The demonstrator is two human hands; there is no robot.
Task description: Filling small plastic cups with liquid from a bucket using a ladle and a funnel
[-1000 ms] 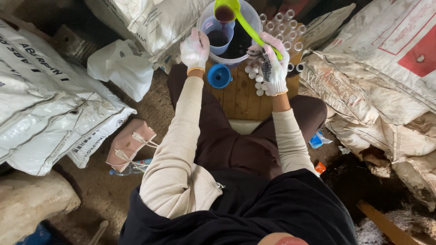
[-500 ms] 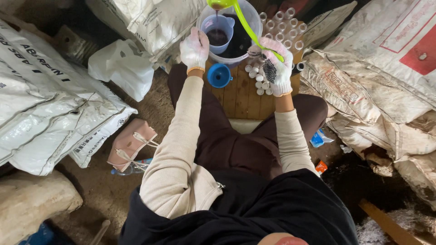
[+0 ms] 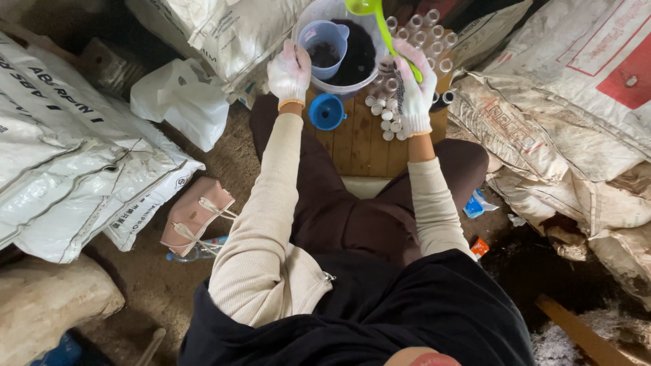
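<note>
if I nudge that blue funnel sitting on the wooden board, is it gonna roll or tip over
The blue funnel looks like thin plastic, so probably light and easily shoved. It sits wide mouth up on the wooden board, so it may well tip, then roll in a curve toward the small white caps.

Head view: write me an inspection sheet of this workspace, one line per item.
Surface: wooden board across the lap, bare toward the near edge.
Job's things: green ladle over a clear bucket of dark liquid; blue jug inside it, dark liquid in the bottom.
Clutter: blue funnel, loose white caps, rows of small clear bottles on the board.
Grips: left hand, gloved, at the jug's side; right hand, gloved, closed on the ladle's handle.
Cables: nothing seen.
Surroundings: white sacks on both sides, pink bag and plastic bottle on the dirt floor.
</note>
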